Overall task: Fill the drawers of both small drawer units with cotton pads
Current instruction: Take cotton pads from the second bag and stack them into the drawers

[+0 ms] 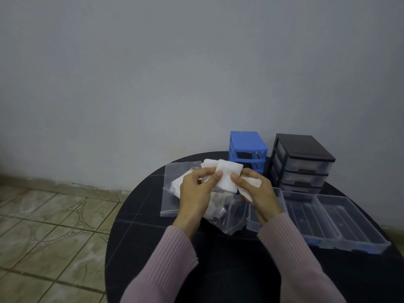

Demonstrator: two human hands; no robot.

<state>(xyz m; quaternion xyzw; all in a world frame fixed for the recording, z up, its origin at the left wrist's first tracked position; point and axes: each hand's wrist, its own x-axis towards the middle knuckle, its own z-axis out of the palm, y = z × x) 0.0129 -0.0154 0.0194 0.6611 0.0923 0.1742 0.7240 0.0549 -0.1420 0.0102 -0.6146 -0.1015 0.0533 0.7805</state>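
Above the black round table (153,241), my left hand (194,193) and my right hand (255,189) both pinch a small stack of white cotton pads (227,173). Under them lie clear plastic bags (175,193) holding more white pads. A blue drawer unit (248,143) stands at the back with its slots bare. Right of it stands a black drawer unit (301,158) with its translucent drawers pushed in. Three clear drawers (341,217) lie side by side on the table at the right.
A grey wall rises just behind the table. Tiled floor (43,226) shows on the left. The table's near half between my pink sleeves is bare dark surface. The loose drawers reach close to the right table edge.
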